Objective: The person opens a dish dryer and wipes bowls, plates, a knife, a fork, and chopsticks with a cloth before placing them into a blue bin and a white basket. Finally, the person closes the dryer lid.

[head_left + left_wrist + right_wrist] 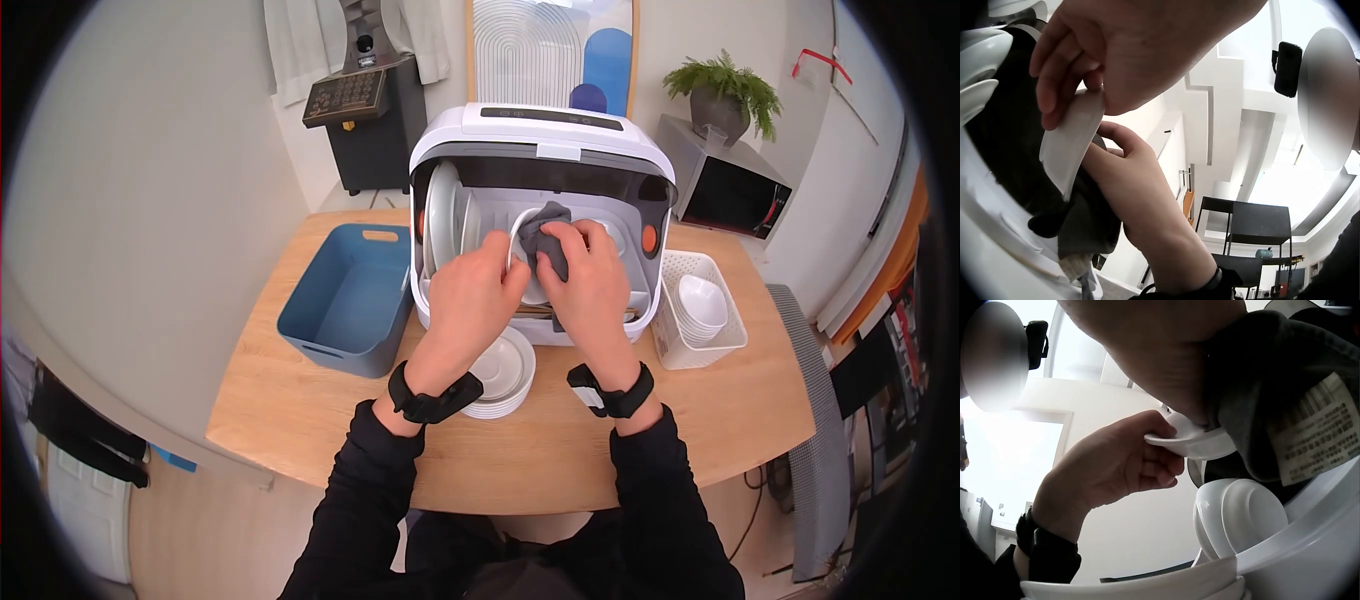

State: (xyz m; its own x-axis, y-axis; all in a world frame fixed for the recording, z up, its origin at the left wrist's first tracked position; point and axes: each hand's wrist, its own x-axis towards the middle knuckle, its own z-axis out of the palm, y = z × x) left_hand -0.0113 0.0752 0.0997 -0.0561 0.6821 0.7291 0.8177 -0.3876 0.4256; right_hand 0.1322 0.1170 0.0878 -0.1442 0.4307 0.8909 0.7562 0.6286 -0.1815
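A small white dish is pinched at its edge by the left hand, in front of the open white dish cabinet. The right hand grips a dark grey cloth and holds it against the dish. In the right wrist view the cloth hangs with a white printed label, and the left hand has its thumb on the dish rim. White plates stand upright on the cabinet's left side; white bowls sit inside it too.
A stack of white plates stands on the wooden table below the forearms. At left is a blue bin; at right, a white basket holds stacked white bowls. Behind are a microwave and a potted plant.
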